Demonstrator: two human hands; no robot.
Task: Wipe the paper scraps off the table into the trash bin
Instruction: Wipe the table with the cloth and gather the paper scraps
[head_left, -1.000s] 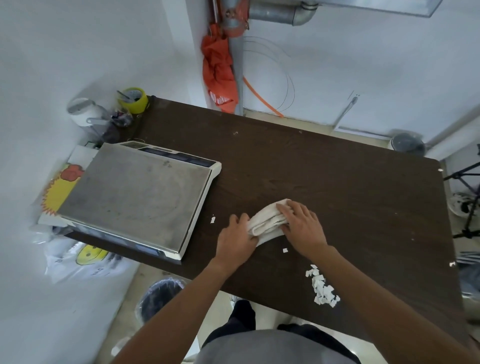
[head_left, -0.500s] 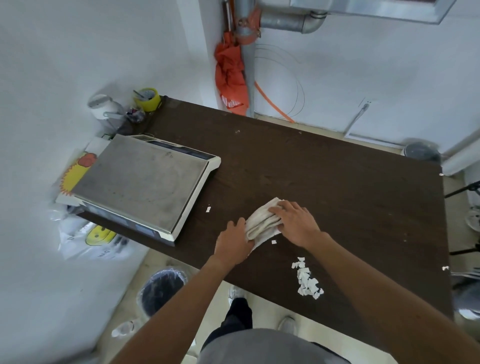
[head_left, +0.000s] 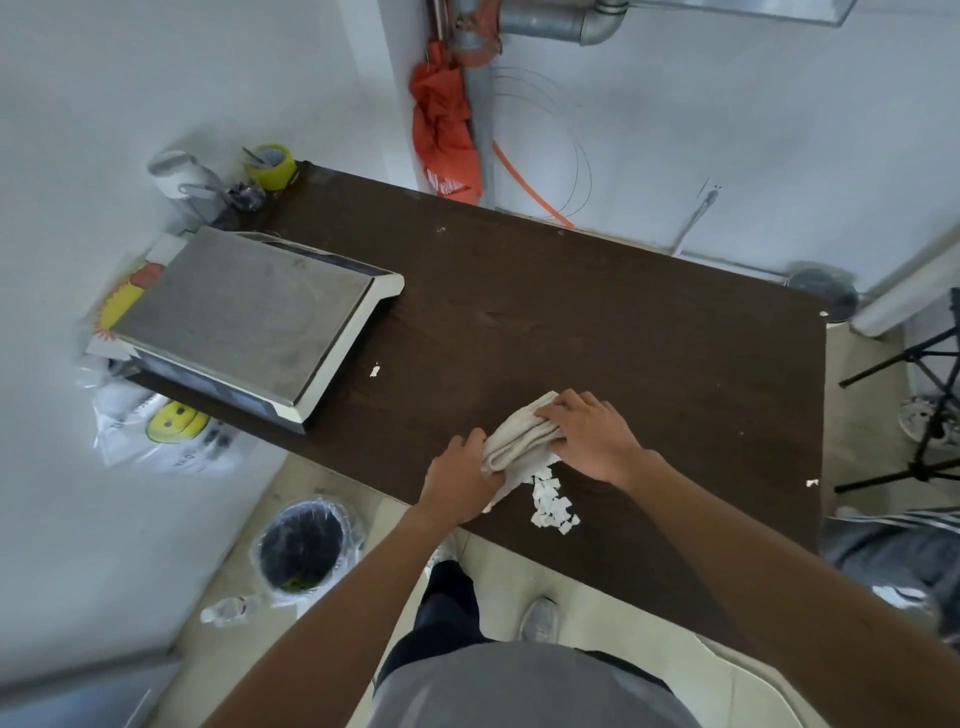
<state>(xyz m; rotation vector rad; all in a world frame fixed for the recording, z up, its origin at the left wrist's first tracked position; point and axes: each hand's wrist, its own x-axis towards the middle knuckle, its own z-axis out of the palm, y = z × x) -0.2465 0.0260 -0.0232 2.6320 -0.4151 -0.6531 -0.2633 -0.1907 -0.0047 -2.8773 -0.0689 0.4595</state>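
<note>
A folded beige cloth (head_left: 519, 441) lies on the dark brown table (head_left: 623, 338) near its front edge. My left hand (head_left: 460, 483) grips the cloth's near end. My right hand (head_left: 587, 436) presses on its far end with the fingers laid over it. A pile of white paper scraps (head_left: 553, 506) sits against the cloth's near side, close to the table edge. One stray scrap (head_left: 375, 370) lies beside the scale. The black trash bin (head_left: 304, 545), lined with clear plastic, stands on the floor to the left, below the table's front edge.
A large grey weighing scale (head_left: 249, 312) fills the table's left end, with a yellow tape roll (head_left: 270, 166) and small items behind it. A plastic bottle (head_left: 228, 609) lies by the bin. A tripod (head_left: 930, 415) stands to the right. My shoes (head_left: 540, 618) are under the table edge.
Both hands have drawn the cloth toward the front edge until it touches the scrap pile. The single scrap that lay by the cloth is no longer apart.
</note>
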